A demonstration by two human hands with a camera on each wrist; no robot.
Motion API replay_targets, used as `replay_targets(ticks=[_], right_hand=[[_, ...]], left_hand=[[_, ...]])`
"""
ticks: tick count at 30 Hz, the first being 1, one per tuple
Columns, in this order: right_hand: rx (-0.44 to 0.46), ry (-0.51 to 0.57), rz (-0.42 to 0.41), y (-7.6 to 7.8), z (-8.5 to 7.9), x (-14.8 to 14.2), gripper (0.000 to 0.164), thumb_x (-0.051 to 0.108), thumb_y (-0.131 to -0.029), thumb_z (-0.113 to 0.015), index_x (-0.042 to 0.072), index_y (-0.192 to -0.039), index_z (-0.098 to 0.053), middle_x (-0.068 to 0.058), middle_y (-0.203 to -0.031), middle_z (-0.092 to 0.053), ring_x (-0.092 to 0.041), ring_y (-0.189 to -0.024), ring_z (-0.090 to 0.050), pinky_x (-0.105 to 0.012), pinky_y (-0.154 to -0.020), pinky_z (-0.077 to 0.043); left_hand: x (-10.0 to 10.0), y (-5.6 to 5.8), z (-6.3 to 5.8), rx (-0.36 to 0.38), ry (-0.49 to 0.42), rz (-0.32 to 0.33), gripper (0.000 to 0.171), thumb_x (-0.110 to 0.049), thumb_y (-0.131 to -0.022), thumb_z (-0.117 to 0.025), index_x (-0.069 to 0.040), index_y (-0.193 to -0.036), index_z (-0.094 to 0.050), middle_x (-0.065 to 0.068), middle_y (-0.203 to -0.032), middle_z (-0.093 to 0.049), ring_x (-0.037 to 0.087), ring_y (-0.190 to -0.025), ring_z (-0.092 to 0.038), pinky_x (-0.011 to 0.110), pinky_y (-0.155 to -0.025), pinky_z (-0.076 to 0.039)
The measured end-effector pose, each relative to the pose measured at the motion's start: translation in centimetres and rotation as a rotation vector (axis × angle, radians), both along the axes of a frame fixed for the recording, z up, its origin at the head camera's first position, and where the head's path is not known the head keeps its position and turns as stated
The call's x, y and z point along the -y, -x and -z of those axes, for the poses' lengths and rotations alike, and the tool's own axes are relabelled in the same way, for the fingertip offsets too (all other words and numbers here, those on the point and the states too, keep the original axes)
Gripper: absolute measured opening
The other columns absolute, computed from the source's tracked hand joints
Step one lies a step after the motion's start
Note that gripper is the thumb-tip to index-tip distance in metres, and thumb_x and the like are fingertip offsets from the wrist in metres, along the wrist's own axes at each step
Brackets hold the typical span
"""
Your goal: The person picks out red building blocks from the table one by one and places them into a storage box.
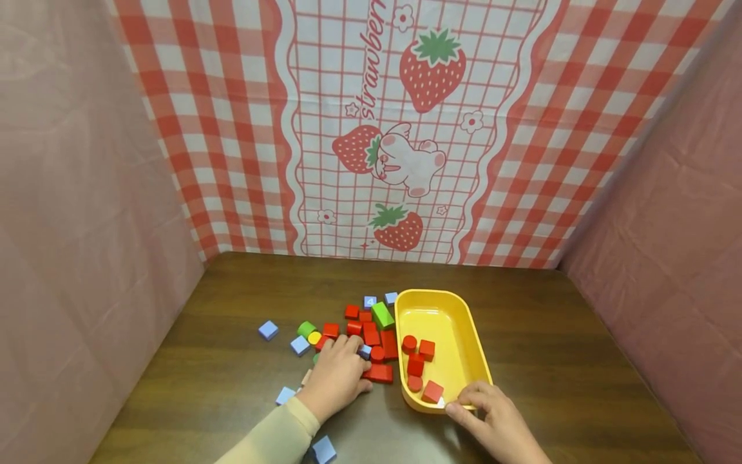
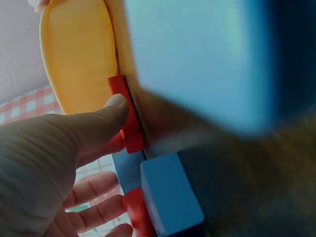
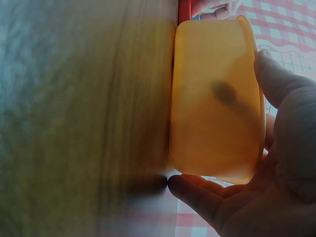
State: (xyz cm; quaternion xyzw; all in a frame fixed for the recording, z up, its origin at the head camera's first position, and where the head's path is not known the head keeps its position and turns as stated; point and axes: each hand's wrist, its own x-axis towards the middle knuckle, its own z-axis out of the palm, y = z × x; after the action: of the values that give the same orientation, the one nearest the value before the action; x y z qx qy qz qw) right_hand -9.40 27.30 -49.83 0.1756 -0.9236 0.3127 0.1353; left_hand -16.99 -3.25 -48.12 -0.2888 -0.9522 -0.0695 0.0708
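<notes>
Red, hard-looking toy blocks (image 1: 371, 334) (cubes, cylinders, bars): lying heaped just left of the yellow plastic tray (image 1: 446, 354), also sitting inside at its near end.

Near to far:
Right hand (image 1: 493, 422): holding the tray's near right corner, thumb at the rim. Probably sliding easily if bumped, being light, so best holding there.
Left hand (image 1: 336, 377): resting over the heap, loosely spread, not visibly pinching anything.
Red rectangular bar (image 1: 379, 373): lying just beside the left thumb; contact, cannot tell.
Handling: looking light, stiff, tough; slightly slick if gloss-painted. Best pinching across opposite flat faces; for cylinders, round the side, likely rolling otherwise. Leaving little finger room mid-heap, so favouring edge pieces.
Bright green rectangular block (image 1: 382, 316): leaning close to the tray's left wall.
Red-and-white checked cloth (image 1: 232, 129): hanging beyond.
</notes>
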Motion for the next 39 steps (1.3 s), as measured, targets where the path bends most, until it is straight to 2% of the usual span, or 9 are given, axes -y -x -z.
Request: replay_targets(ticks=[5,9,13,17,20,24,29,34,39], right_hand=[[0.012,0.0,0.012,0.1,0.2,-0.1,0.013,0.035,-0.082,-0.08,0.038,-0.079,-0.067,0.02,-0.088,-0.058,-0.005,-0.084,-0.053,-0.033,-0.069,-0.049],[0.001,0.002,0.0,0.1,0.4,-0.2,0.013,0.034,-0.082,-0.08,0.038,-0.079,-0.068,0.02,-0.088,-0.058,-0.004,-0.083,-0.053,-0.032,-0.069,-0.049],[-0.016,0.007,-0.016,0.0,0.4,-0.2,0.014,0.032,-0.082,-0.08,0.038,-0.079,-0.068,0.02,-0.087,-0.058,-0.004,-0.082,-0.053,-0.032,-0.068,-0.049],[-0.026,0.01,-0.017,-0.1,0.3,-0.1,0.014,0.031,-0.082,-0.081,0.037,-0.079,-0.069,0.02,-0.087,-0.058,-0.004,-0.082,-0.053,-0.032,-0.069,-0.049],[-0.016,0.001,0.003,-0.1,0.2,-0.1,0.012,0.033,-0.082,-0.08,0.035,-0.079,-0.069,0.02,-0.088,-0.058,-0.005,-0.084,-0.053,-0.034,-0.07,-0.05],[0.02,-0.01,0.031,0.0,0.0,-0.1,0.01,0.037,-0.083,-0.079,0.034,-0.078,-0.07,0.021,-0.089,-0.058,-0.005,-0.085,-0.054,-0.035,-0.071,-0.051],[0.031,-0.019,0.032,0.0,0.0,-0.3,0.01,0.039,-0.083,-0.078,0.035,-0.079,-0.07,0.021,-0.089,-0.058,-0.004,-0.085,-0.053,-0.034,-0.07,-0.05],[0.006,-0.007,0.011,0.0,-0.1,-0.3,0.011,0.035,-0.083,-0.079,0.037,-0.079,-0.069,0.021,-0.089,-0.058,-0.004,-0.084,-0.053,-0.033,-0.069,-0.05],[-0.023,0.005,-0.004,-0.1,-0.4,-0.2,0.013,0.033,-0.083,-0.08,0.037,-0.079,-0.068,0.02,-0.089,-0.059,-0.005,-0.082,-0.053,-0.032,-0.066,-0.049]], left_hand=[[-0.8,0.2,0.2,0.008,0.037,-0.052,0.054,-0.056,-0.072,-0.081,-0.014,-0.107,-0.075,0.008,-0.114,-0.056,0.025,-0.097,-0.048,0.044,-0.077,-0.042],[-0.9,0.3,0.3,0.004,0.046,-0.054,0.051,-0.054,-0.07,-0.083,-0.015,-0.102,-0.074,0.007,-0.109,-0.054,0.025,-0.092,-0.048,0.042,-0.076,-0.042],[-0.5,0.3,0.5,-0.019,0.038,-0.006,0.038,-0.054,-0.079,-0.076,-0.018,-0.091,-0.076,0.005,-0.104,-0.053,0.023,-0.087,-0.046,0.039,-0.073,-0.04],[0.1,0.2,0.4,-0.088,0.038,0.07,0.035,-0.05,-0.09,-0.066,-0.017,-0.086,-0.078,0.004,-0.105,-0.056,0.022,-0.088,-0.047,0.038,-0.074,-0.043],[0.2,0.3,-0.6,-0.117,0.002,0.087,0.034,-0.048,-0.092,-0.065,-0.016,-0.09,-0.076,0.002,-0.102,-0.06,0.021,-0.089,-0.049,0.037,-0.074,-0.045],[-0.4,0.5,-2.8,-0.11,-0.123,0.099,0.027,-0.046,-0.091,-0.067,-0.021,-0.095,-0.074,-0.006,-0.089,-0.066,0.015,-0.084,-0.053,0.035,-0.077,-0.048],[-2.8,0.3,-4.3,-0.166,-0.202,0.206,0.027,-0.045,-0.086,-0.071,-0.023,-0.1,-0.076,-0.011,-0.09,-0.07,0.01,-0.081,-0.057,0.029,-0.072,-0.05],[-5.9,0.1,-3.3,-0.175,-0.131,0.272,0.022,-0.045,-0.085,-0.073,-0.027,-0.098,-0.078,-0.012,-0.093,-0.069,0.01,-0.083,-0.054,0.023,-0.068,-0.045],[-8.2,0.0,-2.6,-0.231,0.035,0.252,0.019,-0.047,-0.084,-0.075,-0.03,-0.089,-0.078,-0.01,-0.083,-0.065,0.013,-0.076,-0.047,0.026,-0.064,-0.039]])
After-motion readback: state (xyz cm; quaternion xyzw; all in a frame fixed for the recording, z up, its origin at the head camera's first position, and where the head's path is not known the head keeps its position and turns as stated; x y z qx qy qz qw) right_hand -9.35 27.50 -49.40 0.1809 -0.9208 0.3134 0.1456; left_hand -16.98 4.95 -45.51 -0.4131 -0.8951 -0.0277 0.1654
